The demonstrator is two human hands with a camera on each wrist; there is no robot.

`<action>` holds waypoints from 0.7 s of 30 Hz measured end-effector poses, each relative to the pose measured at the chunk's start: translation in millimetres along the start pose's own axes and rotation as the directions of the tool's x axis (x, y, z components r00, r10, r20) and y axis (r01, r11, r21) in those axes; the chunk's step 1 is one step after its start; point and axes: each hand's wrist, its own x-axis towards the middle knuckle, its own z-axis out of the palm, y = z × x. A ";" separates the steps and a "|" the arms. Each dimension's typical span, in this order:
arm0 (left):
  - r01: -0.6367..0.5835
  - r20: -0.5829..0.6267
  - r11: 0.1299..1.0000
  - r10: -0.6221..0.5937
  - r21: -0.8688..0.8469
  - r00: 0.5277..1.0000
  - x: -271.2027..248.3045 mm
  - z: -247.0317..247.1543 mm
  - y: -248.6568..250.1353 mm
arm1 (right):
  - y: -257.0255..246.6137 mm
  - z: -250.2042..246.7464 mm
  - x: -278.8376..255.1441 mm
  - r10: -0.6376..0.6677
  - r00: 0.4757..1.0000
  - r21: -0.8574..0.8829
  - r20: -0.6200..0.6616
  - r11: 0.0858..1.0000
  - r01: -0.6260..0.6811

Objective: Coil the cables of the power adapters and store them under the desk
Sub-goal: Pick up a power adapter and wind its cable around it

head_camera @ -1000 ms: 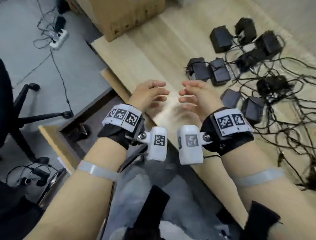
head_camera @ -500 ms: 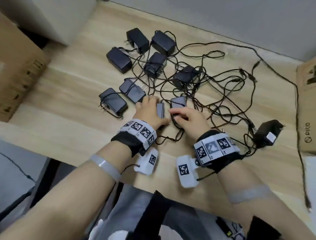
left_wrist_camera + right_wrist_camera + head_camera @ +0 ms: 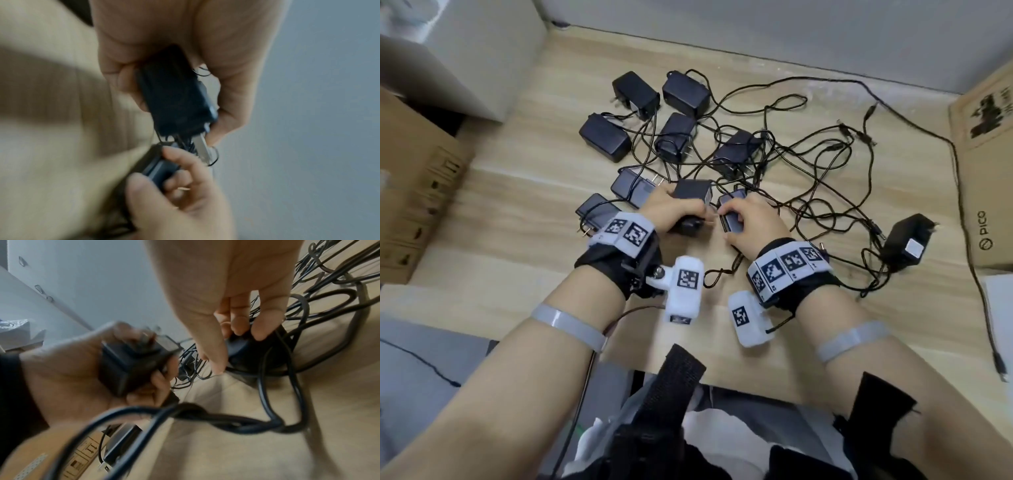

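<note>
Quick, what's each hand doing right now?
Left hand: gripping a black adapter.
Right hand: fingers curled around another adapter beside it.

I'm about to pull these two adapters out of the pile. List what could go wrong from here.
1. The left hand and right hand each grip an adapter whose lead probably runs into the tangled cables; lifting may drag neighbouring adapters along.
2. The lone adapter lies near the desk's front edge; a tugged cable could pull it off.
3. Exposed plug prongs sit between both hands and could scratch fingers.
</note>
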 end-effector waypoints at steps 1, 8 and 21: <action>0.025 0.046 0.992 -0.019 -0.123 0.999 -3.8 0.0 3.7 | -0.3 -0.1 -1.6 -0.010 1.000 -0.027 0.001 1.000 0.010; -0.138 0.164 0.913 0.214 -0.383 0.963 -43.3 13.9 40.9 | 7.7 -11.9 -11.8 -0.117 0.993 -0.204 0.032 0.971 0.121; -0.184 0.253 0.789 0.395 -0.587 0.883 -72.2 22.7 104.2 | -68.8 -129.7 -17.4 -0.182 0.862 0.617 -0.473 0.629 0.472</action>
